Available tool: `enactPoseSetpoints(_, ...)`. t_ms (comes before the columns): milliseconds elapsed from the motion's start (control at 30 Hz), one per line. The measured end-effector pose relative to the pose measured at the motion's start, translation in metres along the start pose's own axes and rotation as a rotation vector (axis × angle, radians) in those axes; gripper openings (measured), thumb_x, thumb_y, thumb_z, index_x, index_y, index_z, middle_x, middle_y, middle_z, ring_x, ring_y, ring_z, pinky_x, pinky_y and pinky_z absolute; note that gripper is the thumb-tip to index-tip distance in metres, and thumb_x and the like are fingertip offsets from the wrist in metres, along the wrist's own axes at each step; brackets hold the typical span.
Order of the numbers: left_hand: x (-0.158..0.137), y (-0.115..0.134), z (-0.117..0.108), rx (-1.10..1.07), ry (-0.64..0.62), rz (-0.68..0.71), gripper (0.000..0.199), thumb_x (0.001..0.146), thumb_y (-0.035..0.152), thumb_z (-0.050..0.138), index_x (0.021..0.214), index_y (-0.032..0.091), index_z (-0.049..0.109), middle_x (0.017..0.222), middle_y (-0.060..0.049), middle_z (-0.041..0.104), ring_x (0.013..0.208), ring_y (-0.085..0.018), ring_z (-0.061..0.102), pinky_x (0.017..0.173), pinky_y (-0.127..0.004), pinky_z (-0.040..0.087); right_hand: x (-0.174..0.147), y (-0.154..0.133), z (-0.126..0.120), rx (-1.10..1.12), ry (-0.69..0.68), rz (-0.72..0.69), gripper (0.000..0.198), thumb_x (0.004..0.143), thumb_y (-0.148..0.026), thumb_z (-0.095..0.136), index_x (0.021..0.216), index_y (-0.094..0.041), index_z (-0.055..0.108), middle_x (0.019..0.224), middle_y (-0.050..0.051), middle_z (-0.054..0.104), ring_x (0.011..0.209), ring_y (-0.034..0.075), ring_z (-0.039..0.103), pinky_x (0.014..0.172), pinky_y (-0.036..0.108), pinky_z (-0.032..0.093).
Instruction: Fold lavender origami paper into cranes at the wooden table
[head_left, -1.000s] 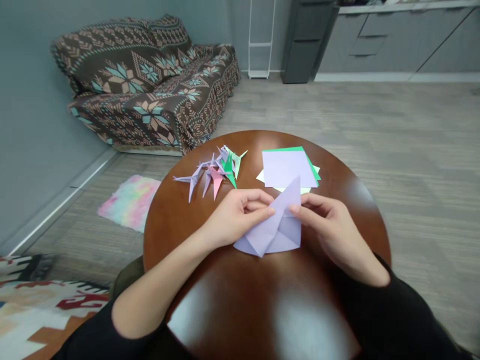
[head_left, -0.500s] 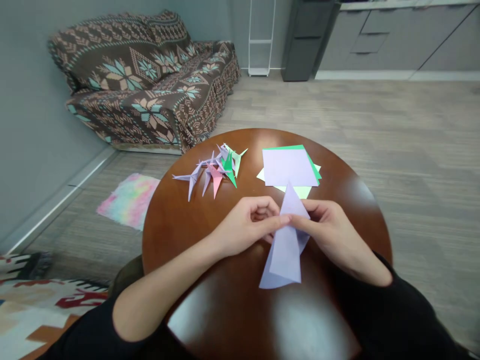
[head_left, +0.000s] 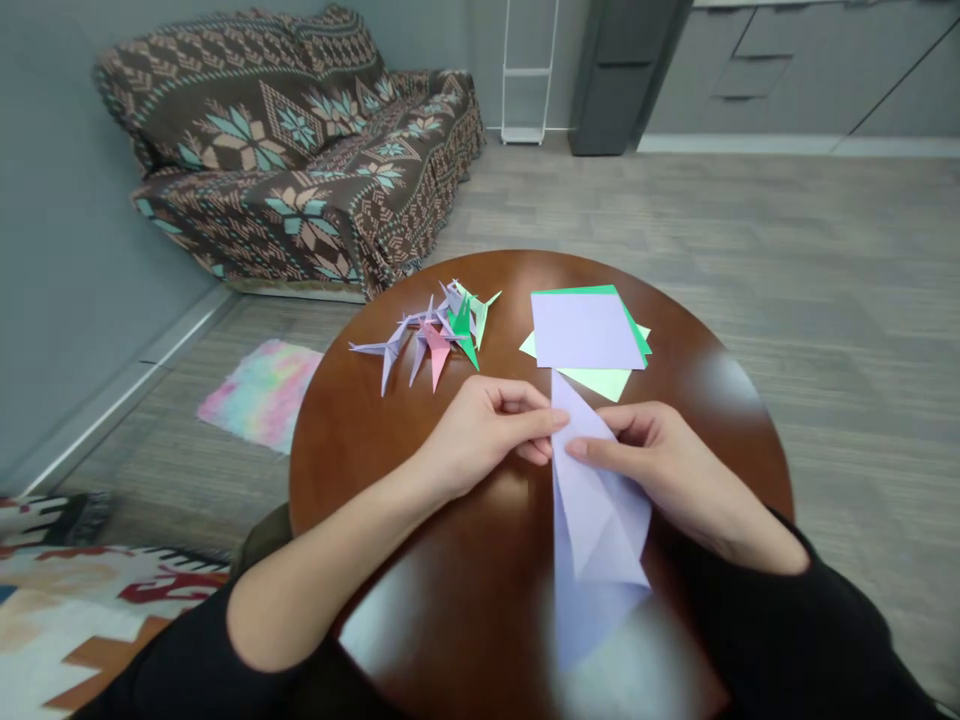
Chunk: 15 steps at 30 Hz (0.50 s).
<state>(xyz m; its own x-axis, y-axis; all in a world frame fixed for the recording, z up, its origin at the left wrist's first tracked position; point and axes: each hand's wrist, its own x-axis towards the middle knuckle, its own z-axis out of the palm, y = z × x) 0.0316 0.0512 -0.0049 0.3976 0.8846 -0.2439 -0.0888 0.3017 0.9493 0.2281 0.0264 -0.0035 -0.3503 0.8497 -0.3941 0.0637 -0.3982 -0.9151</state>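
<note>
A partly folded sheet of lilac origami paper (head_left: 596, 520) is held up over the near half of the round table, with its narrow tip pointing away from me. My left hand (head_left: 499, 430) pinches its left edge near the tip, thumb on top. On the right side, my right hand (head_left: 660, 455) grips the paper with the thumb on its face and the fingers behind, partly hidden. Creases and a loose flap show on the lower part of the sheet. Beyond it lies a stack of square paper (head_left: 589, 330) in lilac, green and pale green.
Several folded paper cranes (head_left: 435, 335) in lilac, pink and green lie at the table's far left. The brown round table (head_left: 360, 450) has a glossy top. A patterned sofa (head_left: 300, 200) stands behind, and a fluffy pastel mat (head_left: 259, 395) is on the floor.
The lilac paper has been turned and opened wider, showing more creases and a flap. Its tip has shifted left, and my right thumb has come away from my left thumb.
</note>
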Motion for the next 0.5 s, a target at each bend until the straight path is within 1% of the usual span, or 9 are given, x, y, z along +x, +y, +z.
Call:
enactPoseSetpoints(100, 0.0015, -0.0019, -0.0012, 0.024, 0.017, 0.003, 0.028, 0.066, 0.032, 0.092, 0.069, 0.012, 0.073, 0.055, 0.001, 0.066, 0.047, -0.007, 0.058, 0.051, -0.018, 0.051, 0.0016, 0.0004, -0.0014, -0.095, 0.030, -0.016, 0.030, 0.073, -0.041, 0.086, 0.085, -0.014, 0.081, 0.077, 0.006, 0.077, 0.059, 0.015, 0.062, 0.052, 0.023, 0.044)
enactPoseSetpoints(200, 0.0021, -0.0035, -0.0023, 0.052, 0.020, 0.010, 0.026, 0.068, 0.031, 0.091, 0.070, 0.012, 0.073, 0.056, 0.000, 0.068, 0.049, -0.009, 0.061, 0.052, -0.018, 0.051, 0.0034, 0.0012, -0.0024, -0.148, 0.041, -0.026, 0.028, 0.072, -0.040, 0.087, 0.081, -0.014, 0.081, 0.073, 0.005, 0.076, 0.057, 0.014, 0.060, 0.051, 0.023, 0.042)
enactPoseSetpoints(400, 0.0023, -0.0041, -0.0038, 0.092, -0.013, 0.019, 0.023, 0.070, 0.030, 0.089, 0.071, 0.013, 0.074, 0.059, -0.001, 0.070, 0.052, -0.011, 0.064, 0.055, -0.020, 0.053, 0.0040, 0.0014, -0.0039, -0.135, 0.026, -0.003, 0.028, 0.070, -0.040, 0.088, 0.078, -0.014, 0.080, 0.069, 0.004, 0.074, 0.054, 0.014, 0.058, 0.049, 0.024, 0.040)
enactPoseSetpoints(500, 0.0021, -0.0039, -0.0034, 0.082, -0.025, 0.016, 0.024, 0.069, 0.030, 0.089, 0.071, 0.013, 0.073, 0.059, 0.000, 0.070, 0.052, -0.011, 0.064, 0.056, -0.021, 0.053, 0.0039, 0.0019, -0.0050, -0.107, -0.012, 0.002, 0.028, 0.072, -0.041, 0.087, 0.079, -0.015, 0.081, 0.071, 0.004, 0.075, 0.054, 0.014, 0.060, 0.050, 0.024, 0.041)
